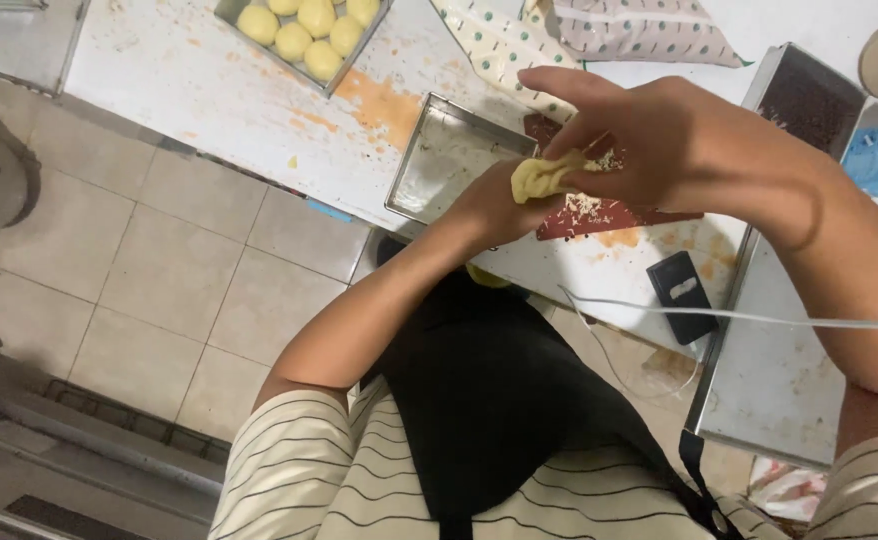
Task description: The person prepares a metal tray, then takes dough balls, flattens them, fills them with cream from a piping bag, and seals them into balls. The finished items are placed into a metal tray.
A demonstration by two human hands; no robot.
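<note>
A piece of pale yellow dough (541, 177) is held between both my hands above the white worktable (209, 90). My left hand (494, 205) cups it from below. My right hand (649, 140) covers it from above and pinches it, with white crumbs stuck to the fingers. Under the hands lies a dark red board (609, 215) with white shreds on it. An empty metal tray (439, 160) sits just left of the hands.
A metal tray (237, 8) holds several round yellow dough balls (304, 30) at the far edge. A large metal pan (779, 390) stands at the right. A black phone (681, 295) with a white cable lies near the table's front edge. Dotted bags (639, 30) lie beyond.
</note>
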